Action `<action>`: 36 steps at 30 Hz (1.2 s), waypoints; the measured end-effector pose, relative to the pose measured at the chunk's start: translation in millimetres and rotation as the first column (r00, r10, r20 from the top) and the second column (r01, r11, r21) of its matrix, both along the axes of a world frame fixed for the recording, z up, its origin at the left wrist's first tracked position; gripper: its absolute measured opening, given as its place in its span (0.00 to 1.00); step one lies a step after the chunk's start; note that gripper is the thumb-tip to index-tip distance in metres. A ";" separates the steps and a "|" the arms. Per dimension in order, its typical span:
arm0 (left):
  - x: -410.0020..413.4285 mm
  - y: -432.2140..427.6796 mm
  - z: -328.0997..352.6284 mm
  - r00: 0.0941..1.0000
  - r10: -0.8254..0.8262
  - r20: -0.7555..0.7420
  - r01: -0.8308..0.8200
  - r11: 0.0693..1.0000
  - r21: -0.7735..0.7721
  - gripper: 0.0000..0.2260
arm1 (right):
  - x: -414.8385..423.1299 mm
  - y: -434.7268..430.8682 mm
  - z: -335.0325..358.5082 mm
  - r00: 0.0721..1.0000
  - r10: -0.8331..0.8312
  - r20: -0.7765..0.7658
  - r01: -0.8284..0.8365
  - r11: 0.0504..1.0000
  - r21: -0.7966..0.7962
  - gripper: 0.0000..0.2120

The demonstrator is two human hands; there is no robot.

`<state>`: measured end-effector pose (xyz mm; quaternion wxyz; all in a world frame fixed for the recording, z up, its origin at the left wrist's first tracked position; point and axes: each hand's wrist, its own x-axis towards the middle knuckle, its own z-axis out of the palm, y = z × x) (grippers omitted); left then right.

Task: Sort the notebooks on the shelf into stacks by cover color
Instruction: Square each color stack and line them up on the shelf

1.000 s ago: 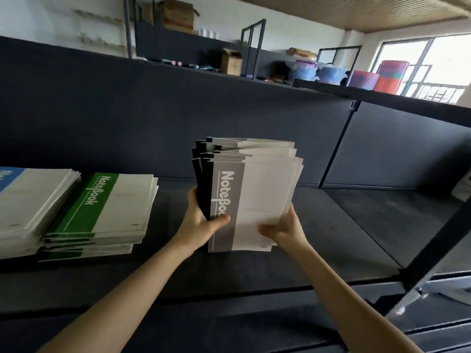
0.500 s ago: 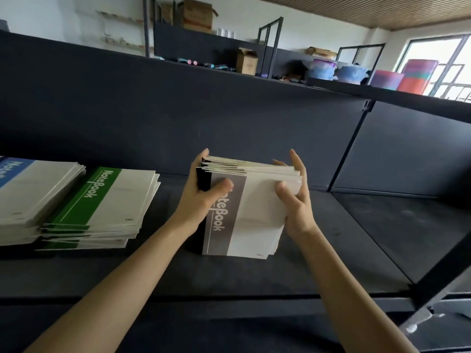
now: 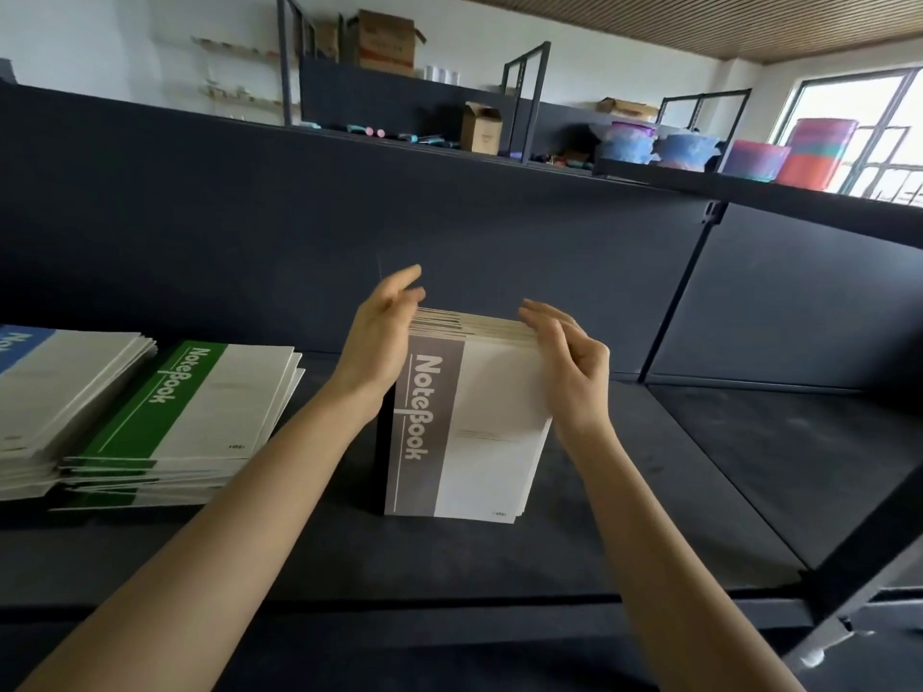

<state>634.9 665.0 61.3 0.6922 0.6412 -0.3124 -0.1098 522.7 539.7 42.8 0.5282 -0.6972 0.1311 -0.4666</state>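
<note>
While bracing the grey notebooks (image 3: 469, 422) on end on the shelf (image 3: 699, 491), with left hand (image 3: 379, 342) flat and open at the spine, right hand (image 3: 574, 372) loosely bent over the top edges, pinching nothing; likely weighty together, limp and slippery singly; squeeze both side edges.

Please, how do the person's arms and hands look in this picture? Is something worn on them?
Both arms are bare up to the frame edge: no sleeve shows on the left forearm or the right forearm. The left hand and the right hand wear no gloves, and I see no watch, ring or bracelet.
</note>
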 end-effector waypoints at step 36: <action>0.5 1.5 -73.2 0.987 -0.159 -0.012 0.154 0.969 -0.191 0.45 | 6.2 -8.3 -53.5 0.968 0.245 -0.048 -0.243 0.969 0.036 0.40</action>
